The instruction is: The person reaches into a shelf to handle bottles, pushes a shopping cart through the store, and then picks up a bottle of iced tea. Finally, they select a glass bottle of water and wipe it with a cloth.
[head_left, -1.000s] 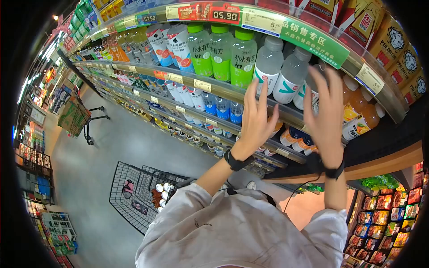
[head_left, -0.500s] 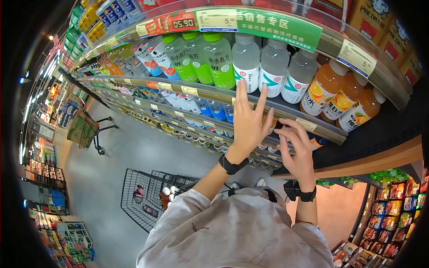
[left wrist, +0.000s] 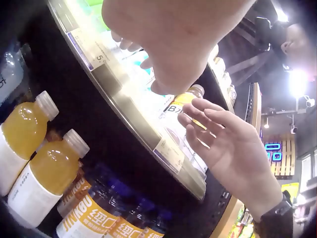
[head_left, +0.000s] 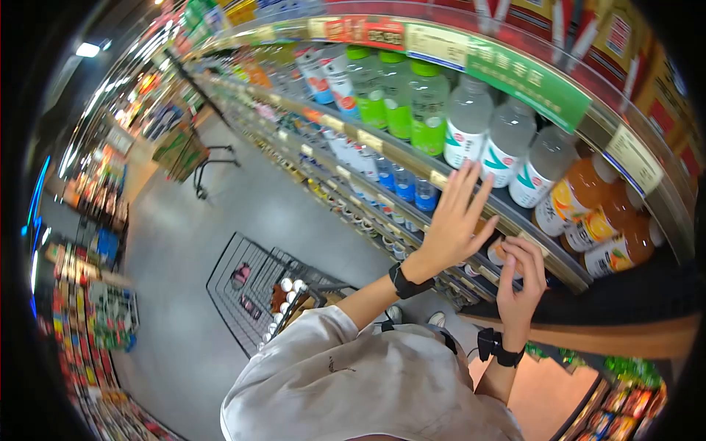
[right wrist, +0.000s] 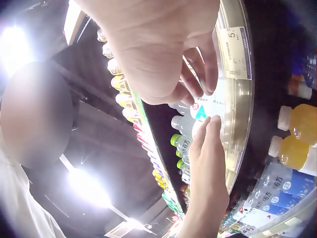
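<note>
Your left hand [head_left: 457, 224]: fingers straight, gripping nothing, contact unclear | right hand [head_left: 523, 279]: at its 4 o'clock, fingers loosely bent, empty | teal-marked clear bottles [head_left: 507, 141]: left's 12–2 o'clock, shelf [head_left: 404, 157], upright, labels [head_left: 499, 164] outward, presumably for reading

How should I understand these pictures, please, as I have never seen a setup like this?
There is no machine here, just a person's bare left hand and right hand. The wide picture looks down from the head; the other two are taken from the left and right wrists. On the shelf stand white-labelled bottles, with green-capped bottles on one side and orange drinks on the other. The left hand reaches towards the white-labelled bottles, though I cannot tell whether it touches them. Neither hand appears to hold anything.
</note>
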Available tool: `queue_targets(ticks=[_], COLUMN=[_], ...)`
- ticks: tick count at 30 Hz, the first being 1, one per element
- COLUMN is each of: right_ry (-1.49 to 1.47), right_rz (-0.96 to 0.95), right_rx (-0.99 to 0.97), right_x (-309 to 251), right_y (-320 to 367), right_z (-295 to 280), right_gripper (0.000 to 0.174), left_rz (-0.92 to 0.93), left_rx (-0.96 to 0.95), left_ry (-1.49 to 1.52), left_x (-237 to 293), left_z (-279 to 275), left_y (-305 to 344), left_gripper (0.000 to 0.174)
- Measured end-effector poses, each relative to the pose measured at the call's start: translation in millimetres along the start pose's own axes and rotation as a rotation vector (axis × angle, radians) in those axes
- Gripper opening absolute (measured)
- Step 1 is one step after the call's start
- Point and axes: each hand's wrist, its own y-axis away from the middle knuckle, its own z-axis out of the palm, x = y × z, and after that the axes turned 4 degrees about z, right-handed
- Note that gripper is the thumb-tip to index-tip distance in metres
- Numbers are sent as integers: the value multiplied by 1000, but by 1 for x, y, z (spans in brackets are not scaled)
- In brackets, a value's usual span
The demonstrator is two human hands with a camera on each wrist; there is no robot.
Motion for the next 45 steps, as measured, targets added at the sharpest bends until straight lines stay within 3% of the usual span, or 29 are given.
queue_targets(ticks=[3, 9, 13, 15, 17, 21, 25, 26, 29, 33, 37, 45], right_ry=[-45, -96, -133, -162, -180, -207, -195, -183, -150, -99, -67, -52], right_rz=[30, -37, -100, -122, -144, -117, -99, -111, -78, -98, -168, -223], right_rx=[-83, -192, -278, -317, -338, -384, -385, -380, -366, -408, -498, -594], right_x=[6, 23, 21, 19, 20, 21, 18, 18, 11, -6, -32, -52], right_y=[2, -4, -14, -17, -19, -22, -32, -35, -42, -54, -76, -106], right_z=[0, 6, 12, 15, 18, 26, 43, 48, 64, 94, 148, 228], right_gripper=[18, 18, 18, 18, 18, 17, 18, 18, 18, 18, 18, 22], left_rz=[-30, -213, -174, -234, -283, -393, -362, -334, -342, -358, -331, -320], left_rx=[51, 226, 147, 175, 210, 354, 124, 156, 288, 532, 524, 497], left_ry=[36, -167, -297, -211, -122, -299, -431, -377, -228, -197, -205, -104], left_x=[-9, -20, -25, -26, -31, -64, -99, -101, -102, -148, -198, -219], left_z=[-4, -24, -16, -21, -27, -54, -43, -39, -47, -87, -115, -111], left_y=[6, -9, -9, -4, -3, -12, -12, -12, -11, -17, -27, -29], left_gripper=[62, 72, 79, 78, 78, 78, 90, 94, 77, 64, 65, 64])
